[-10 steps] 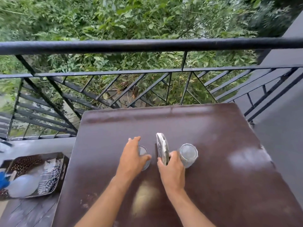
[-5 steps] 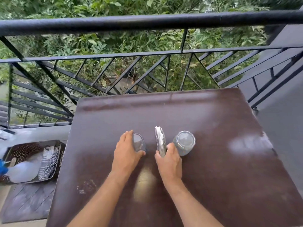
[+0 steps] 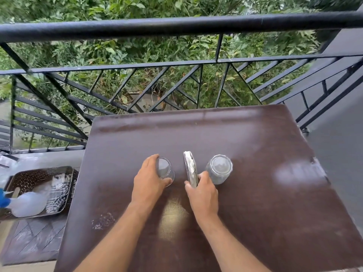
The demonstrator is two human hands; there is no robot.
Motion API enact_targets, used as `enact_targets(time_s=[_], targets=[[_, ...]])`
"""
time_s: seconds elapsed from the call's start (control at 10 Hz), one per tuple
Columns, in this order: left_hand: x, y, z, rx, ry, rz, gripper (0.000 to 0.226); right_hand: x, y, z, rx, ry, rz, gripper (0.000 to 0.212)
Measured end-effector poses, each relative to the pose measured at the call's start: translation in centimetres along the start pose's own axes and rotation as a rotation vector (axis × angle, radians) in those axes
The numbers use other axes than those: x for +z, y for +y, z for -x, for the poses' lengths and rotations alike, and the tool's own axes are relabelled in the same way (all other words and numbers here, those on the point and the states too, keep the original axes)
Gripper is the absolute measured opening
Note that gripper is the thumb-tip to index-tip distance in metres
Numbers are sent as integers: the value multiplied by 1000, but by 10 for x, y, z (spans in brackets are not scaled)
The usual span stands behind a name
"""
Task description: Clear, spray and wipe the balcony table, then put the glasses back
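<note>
On the dark brown balcony table (image 3: 255, 213) stand two clear glasses. My left hand (image 3: 149, 181) grips the left glass (image 3: 165, 169) from its left side. The right glass (image 3: 220, 169) stands free, just right of my right hand (image 3: 202, 191). That hand pinches the near end of a thin silvery holder (image 3: 190, 167) with white paper in it, which stands on edge between the two glasses.
A black metal railing (image 3: 176, 26) runs along the table's far side, with greenery beyond. On the floor to the left sits a patterned tray (image 3: 29, 181) holding a spray bottle (image 3: 25, 203) with a blue head and a striped cloth (image 3: 57, 195). A grey wall lies right.
The view has tilted down, so the table fills more of the frame. Both hands keep their hold on the left glass and the silvery holder; nothing else has shifted.
</note>
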State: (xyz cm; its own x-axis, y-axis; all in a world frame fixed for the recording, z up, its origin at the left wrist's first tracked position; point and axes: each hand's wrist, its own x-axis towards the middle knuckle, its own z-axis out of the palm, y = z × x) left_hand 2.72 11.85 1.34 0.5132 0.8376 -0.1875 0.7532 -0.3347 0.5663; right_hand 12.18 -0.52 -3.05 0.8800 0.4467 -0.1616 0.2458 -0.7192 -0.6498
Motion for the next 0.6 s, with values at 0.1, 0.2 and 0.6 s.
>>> enact_targets(time_s=[0.1, 0.2, 0.6], targets=[[0, -2, -1, 20, -2, -26, 88, 0, 2, -1, -3, 2, 5, 39], [4, -4, 1, 48, -4, -50, 91, -4, 3, 3, -10, 22, 26, 55], [6, 1, 3, 204, 34, -218, 113, -36, 1, -32, -606, 406, 260, 29]])
